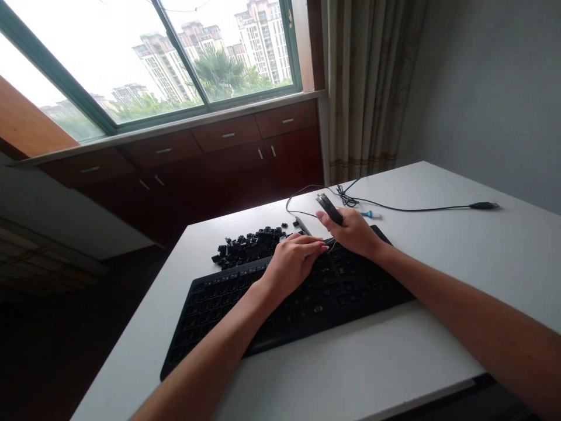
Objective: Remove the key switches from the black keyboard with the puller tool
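Note:
A black keyboard (pixel 280 318) lies at a slant on the white table, with its keycaps off over the part that shows. My right hand (pixel 350 231) is wrapped round a black-handled tool (pixel 329 209) whose handle sticks up past the thumb. Below that hand a thin wire-like part meets the keyboard; its exact shape is too small to tell. My left hand (pixel 294 257) rests over the keyboard's upper middle, fingertips pressed together beside the tool's lower end. What those fingers pinch, if anything, is hidden.
Loose black keycaps (pixel 249 245) are heaped behind the keyboard. A blue brush (pixel 371 214) with pale bristles lies past my right hand. The black cable (pixel 407 209) runs rightward to a USB plug (pixel 484 205). The table's edge (pixel 131 318) drops off at left.

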Available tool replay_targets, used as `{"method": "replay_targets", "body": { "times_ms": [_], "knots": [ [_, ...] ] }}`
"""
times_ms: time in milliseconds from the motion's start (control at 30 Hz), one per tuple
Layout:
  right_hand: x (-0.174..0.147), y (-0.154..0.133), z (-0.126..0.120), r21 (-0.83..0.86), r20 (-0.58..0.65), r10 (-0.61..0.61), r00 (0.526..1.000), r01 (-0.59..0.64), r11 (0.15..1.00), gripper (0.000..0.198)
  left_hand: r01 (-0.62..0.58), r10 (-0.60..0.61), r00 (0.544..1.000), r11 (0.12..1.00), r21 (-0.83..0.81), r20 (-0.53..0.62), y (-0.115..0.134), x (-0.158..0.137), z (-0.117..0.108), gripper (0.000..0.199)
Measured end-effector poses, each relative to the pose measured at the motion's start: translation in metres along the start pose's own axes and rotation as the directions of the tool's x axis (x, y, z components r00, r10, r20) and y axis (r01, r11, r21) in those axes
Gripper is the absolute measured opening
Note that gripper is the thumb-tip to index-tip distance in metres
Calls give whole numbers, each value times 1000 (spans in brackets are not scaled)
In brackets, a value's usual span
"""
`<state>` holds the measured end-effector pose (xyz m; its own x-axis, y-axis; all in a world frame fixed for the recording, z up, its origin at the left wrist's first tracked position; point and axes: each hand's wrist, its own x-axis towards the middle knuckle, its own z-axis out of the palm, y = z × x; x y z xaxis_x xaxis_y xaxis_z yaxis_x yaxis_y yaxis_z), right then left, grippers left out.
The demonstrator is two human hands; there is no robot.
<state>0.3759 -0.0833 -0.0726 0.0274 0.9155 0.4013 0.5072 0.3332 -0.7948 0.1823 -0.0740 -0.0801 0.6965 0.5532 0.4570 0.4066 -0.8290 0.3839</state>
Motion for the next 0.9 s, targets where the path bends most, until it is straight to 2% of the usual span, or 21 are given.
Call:
{"method": "replay_targets", "body": {
  "times_ms": [233,433,533,600,767,900],
  "knots": [
    [0,2,1,7,-12,-2,1000,2,1000,47,32,-33,999,997,65,11,1,3,-3,32],
    [-4,-9,4,7,-46,-3,999,3,1000,42,80,-79,997,997,17,-21,2,0,-1,28],
    [-7,-19,4,-59,-58,-5,998,2,998,37,81,-80,997,996,31,-20,3,0,-1,28],
    [-7,-22,1,-119,-19,-6,1000,4,993,34,78,-77,997,996,33,-18,3,1,-1,28],
    [-3,-14,-4,-105,24,74,997,-71,992,41,91,-91,996,995,48,-5,4,1,-1,29],
    [2,-4,-2,-82,30,-4,1000,6,997,41,94,-94,996,994,52,-4,3,1,0,28]
  ]
}}
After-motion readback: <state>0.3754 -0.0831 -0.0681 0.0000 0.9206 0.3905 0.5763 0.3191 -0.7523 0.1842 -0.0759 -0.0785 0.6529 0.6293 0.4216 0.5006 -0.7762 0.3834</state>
